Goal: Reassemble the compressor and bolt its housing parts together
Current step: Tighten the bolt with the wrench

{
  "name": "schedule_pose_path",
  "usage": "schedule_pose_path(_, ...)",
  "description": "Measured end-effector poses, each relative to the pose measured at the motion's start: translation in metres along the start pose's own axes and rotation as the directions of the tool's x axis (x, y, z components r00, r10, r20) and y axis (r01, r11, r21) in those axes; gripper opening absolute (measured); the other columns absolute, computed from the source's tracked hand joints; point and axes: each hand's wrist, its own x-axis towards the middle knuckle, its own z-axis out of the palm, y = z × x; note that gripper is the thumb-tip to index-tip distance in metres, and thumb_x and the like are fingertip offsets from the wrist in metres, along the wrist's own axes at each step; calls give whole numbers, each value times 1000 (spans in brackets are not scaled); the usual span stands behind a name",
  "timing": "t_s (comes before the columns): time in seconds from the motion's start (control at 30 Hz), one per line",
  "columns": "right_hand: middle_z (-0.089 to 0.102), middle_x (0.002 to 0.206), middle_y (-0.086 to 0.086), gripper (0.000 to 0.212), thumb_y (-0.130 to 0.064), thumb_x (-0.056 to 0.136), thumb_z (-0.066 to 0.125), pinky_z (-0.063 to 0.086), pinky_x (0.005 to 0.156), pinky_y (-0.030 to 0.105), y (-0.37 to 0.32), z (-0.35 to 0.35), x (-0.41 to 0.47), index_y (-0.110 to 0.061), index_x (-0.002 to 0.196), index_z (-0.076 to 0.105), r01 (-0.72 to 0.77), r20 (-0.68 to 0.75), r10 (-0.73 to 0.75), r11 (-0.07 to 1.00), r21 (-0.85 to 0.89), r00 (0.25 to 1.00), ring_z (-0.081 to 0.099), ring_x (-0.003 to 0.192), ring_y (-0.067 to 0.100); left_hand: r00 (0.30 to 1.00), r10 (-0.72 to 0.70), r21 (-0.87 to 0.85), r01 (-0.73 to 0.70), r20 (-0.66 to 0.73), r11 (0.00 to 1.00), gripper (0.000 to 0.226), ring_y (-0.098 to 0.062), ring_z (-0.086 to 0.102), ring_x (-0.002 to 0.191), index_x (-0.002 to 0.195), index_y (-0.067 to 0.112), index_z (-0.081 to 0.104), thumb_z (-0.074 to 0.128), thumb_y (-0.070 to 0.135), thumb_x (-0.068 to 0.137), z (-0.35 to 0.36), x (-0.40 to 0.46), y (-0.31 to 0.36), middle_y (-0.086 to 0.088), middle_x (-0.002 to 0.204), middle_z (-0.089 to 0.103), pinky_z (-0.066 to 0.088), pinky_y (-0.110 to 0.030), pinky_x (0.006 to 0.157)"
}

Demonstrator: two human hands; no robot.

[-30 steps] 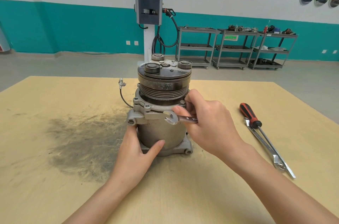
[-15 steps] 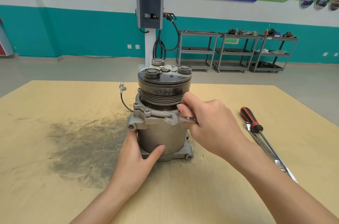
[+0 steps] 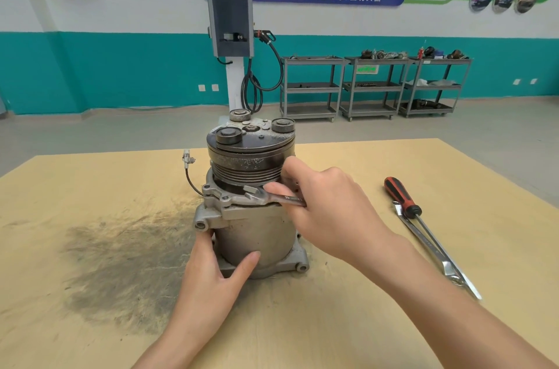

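The grey compressor (image 3: pixel 257 235) stands upright in the middle of the wooden table, its dark ribbed pulley on top. My right hand (image 3: pixel 329 214) grips a small open-ended wrench (image 3: pixel 272 197) whose jaw lies on the upper housing flange just under the pulley. My left hand (image 3: pixel 211 275) holds the lower housing from the front, thumb pressed against the cylinder wall, fingers round its left side. A black wire with a small plug (image 3: pixel 188 160) sticks out at the compressor's left.
A red-and-black-handled screwdriver (image 3: pixel 402 197) and a long steel wrench (image 3: pixel 435 253) lie on the table (image 3: pixel 423 323) to the right. A dark grimy smear (image 3: pixel 121 265) covers the table left of the compressor. Grey shelf carts and a charging post stand beyond the table.
The wrench jaw has swung left along the flange, from the front of the housing up under the pulley. My left hand keeps its hold on the housing. The view has tilted up a little.
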Motion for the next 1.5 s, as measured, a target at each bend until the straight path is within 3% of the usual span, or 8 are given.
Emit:
schedule_pose_path(0.27,55,62,4,41,-60,92,32,38,52,34,-1,5,1,-22,77,37,-49,-20,47,994,-97,999,52,61,31,1000,-24,5,24,3,1000,62,36,34,101,111,60,30,75,36,77,-1,0,1,46,112,41,35,-6,81)
schedule_pose_path(0.43,59,57,14,75,-67,87,24,47,50,41,6,-13,6,-3,64,54,-155,6,176,852,500,984,55,51,27,999,-35,17,35,0,999,58,37,33,100,109,57,31,75,35,77,0,-1,1,43,113,39,35,-2,80)
schedule_pose_path(0.53,64,62,15,72,-65,85,22,52,50,29,18,-26,9,-4,69,57,-159,-14,243,674,722,970,63,55,24,999,-43,14,43,2,999,56,36,34,99,107,58,32,74,36,78,0,-1,2,42,113,39,34,-2,80)
schedule_pose_path(0.73,54,51,10,81,-68,81,6,45,49,21,36,-42,11,-5,78,58,-185,-102,373,657,731,922,52,46,17,999,-46,20,46,6,999,55,36,33,97,105,56,31,74,36,78,0,-3,3,42,112,36,32,-2,80)
schedule_pose_path(0.83,44,41,6,75,-70,81,13,36,38,19,35,-43,11,-8,75,55,-200,-21,359,568,799,933,39,35,16,999,-45,18,44,12,999,56,36,33,98,106,57,30,73,36,78,-1,-3,4,43,113,36,32,-3,81)
schedule_pose_path(1.0,57,53,10,51,-58,83,43,49,44,26,36,-43,13,-9,79,56,-311,246,263,246,918,933,55,44,21,998,-52,5,52,20,999,56,36,32,99,107,58,30,73,39,77,-1,-3,4,43,114,36,32,-12,86)
schedule_pose_path(1.13,58,54,9,38,-47,81,56,50,47,25,41,-44,13,-9,81,56,-389,367,179,105,915,913,55,46,21,998,-54,8,53,19,999,56,33,34,102,108,59,30,73,41,76,-1,-3,3,43,115,38,33,-14,87)
schedule_pose_path(1.5,56,62,3,16,-13,83,60,51,56,24,67,-53,13,-11,85,76,-377,371,71,103,920,926,54,56,16,999,-41,16,41,5,999,57,37,32,101,106,62,29,73,43,76,-1,-3,3,47,112,38,32,2,80)
